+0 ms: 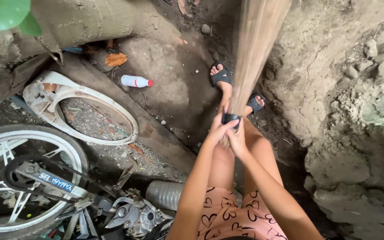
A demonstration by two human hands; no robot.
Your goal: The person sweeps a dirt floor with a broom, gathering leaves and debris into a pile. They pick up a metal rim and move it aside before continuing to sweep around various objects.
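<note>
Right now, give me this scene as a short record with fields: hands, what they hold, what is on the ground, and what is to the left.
left hand: closed around the bound end of the straw broom
right hand: closed on the same end, beside the left
held thing: tan straw broom, bristles fanning away from the camera
feet: black strapped sandals on bare dirt
ground: white plastic bottle with red cap, lying flat; orange dry leaf
left side: motorcycle wheel with white spokes; white curved plastic cover
right side: crumbly earth bank
</note>
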